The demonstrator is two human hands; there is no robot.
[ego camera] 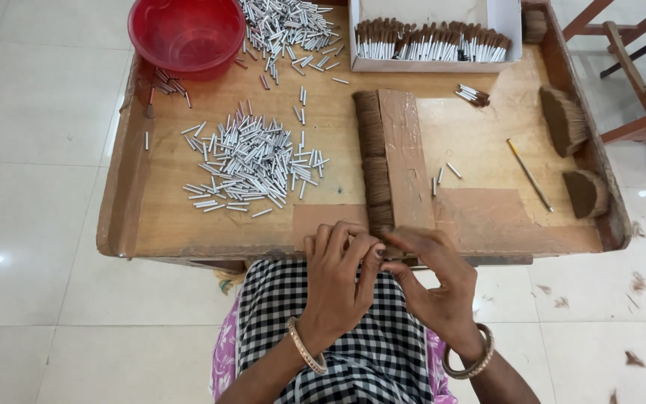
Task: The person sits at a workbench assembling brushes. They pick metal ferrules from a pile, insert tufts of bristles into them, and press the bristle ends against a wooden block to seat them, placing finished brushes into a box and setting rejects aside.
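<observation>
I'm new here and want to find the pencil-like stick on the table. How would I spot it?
Start at the wooden work table and go to its right half, past the upright wooden block in the middle. The thin yellow stick lies alone and slanted on bare wood, left of two brown bristle tufts. It is far longer than the short silver tubes.

Single head view, looking steeply down, close over wooden tray [188, 232], hands nearest
</observation>
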